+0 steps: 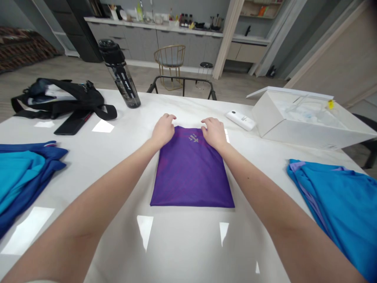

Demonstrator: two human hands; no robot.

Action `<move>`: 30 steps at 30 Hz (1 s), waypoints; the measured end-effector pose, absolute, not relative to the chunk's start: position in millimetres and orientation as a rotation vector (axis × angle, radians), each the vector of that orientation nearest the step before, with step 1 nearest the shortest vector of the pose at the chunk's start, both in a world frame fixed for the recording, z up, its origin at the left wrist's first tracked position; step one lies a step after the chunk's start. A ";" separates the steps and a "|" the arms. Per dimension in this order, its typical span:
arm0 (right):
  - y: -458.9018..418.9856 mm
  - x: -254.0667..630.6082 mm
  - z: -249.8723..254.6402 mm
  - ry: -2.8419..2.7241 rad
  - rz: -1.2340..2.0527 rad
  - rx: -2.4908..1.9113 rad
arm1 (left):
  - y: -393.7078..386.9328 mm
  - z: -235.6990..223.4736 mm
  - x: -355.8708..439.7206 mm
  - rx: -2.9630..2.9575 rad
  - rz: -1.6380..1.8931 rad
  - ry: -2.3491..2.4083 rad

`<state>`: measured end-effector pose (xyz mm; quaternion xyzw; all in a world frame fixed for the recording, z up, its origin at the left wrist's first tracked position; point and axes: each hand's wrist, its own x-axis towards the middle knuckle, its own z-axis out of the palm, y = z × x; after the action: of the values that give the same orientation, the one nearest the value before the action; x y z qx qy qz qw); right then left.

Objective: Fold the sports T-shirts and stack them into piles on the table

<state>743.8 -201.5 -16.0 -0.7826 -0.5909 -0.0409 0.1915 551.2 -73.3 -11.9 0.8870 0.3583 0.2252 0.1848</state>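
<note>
A purple shirt (193,173), folded into a neat, nearly square shape, lies flat on the white table in front of me. A small beige arrow-like print shows near its far edge. My left hand (164,130) is at the far left corner of the shirt, fingers curled in against the cloth. At the far right corner, my right hand (214,133) has its fingers bent round the edge in the same way. Part of each hand's grip is hidden by the back of the hand.
Blue garments (23,165) lie at left, a blue folded garment (338,200) at right. Farther back are a black bag (67,98), dark phone (73,122), tilted-looking bottle (120,74), white handheld device (240,120) and open white box (306,129). A chair (182,80) stands beyond the table (182,251).
</note>
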 end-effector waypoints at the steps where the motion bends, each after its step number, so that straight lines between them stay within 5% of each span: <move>1: -206.0 732.9 -18.6 -1.672 -0.157 -2.172 | -86.1 -13.1 553.4 2.570 0.690 0.967; 12: -230.8 709.3 -45.2 -1.591 0.194 -2.482 | -127.0 -48.5 559.7 2.740 0.193 1.002; 18: -245.7 734.5 -34.1 -1.377 0.230 -2.631 | -115.6 -34.7 538.3 2.704 0.287 1.251; 22: -252.1 703.7 -27.3 -1.526 0.002 -2.485 | -147.1 -24.9 540.8 2.900 0.505 0.920; 30: -273.5 659.5 -41.8 -1.643 0.176 -2.423 | -182.4 -46.8 537.0 2.789 0.211 0.982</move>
<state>659.5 -273.5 -41.8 -0.8216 -0.5572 0.0597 0.1042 537.0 -182.4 -46.8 0.9372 0.3298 0.0709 0.0884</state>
